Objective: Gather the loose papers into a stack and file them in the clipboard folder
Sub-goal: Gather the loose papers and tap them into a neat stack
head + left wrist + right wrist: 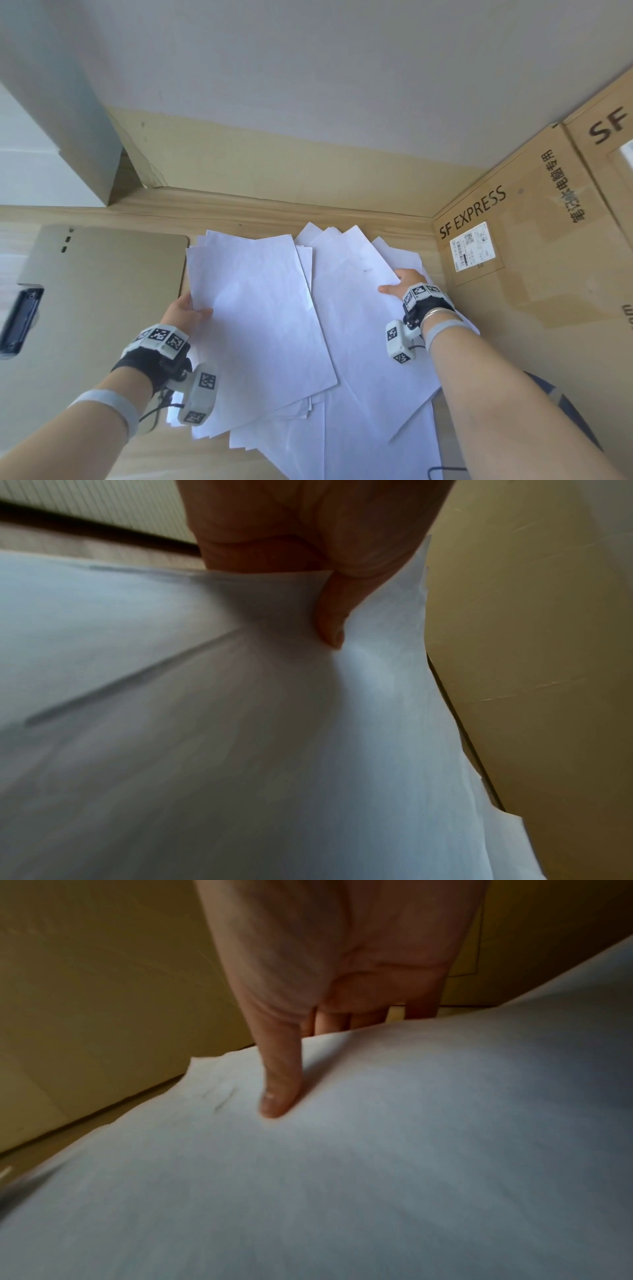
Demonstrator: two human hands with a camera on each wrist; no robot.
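Loose white paper sheets (274,325) are lying fanned and overlapping across the light wooden bench (154,455), nearest edges spilling toward the person.

Left hand (185,315) is pinching the left edge of the top bundle, thumb (330,626) lying on top, fingers tucked beneath the sheets.

Right hand (402,282) is gripping the right-side sheets at their edge, thumb (279,1091) pressing down on top, fingers curling under the paper.

Flat tan clipboard folder (99,291) is lying open on the bench, just left of the papers, its dark clip (20,318) at the left edge.

Brown cardboard box printed "SF EXPRESS" (513,246) is standing right of the papers. Pale wall (308,85) is sitting behind.
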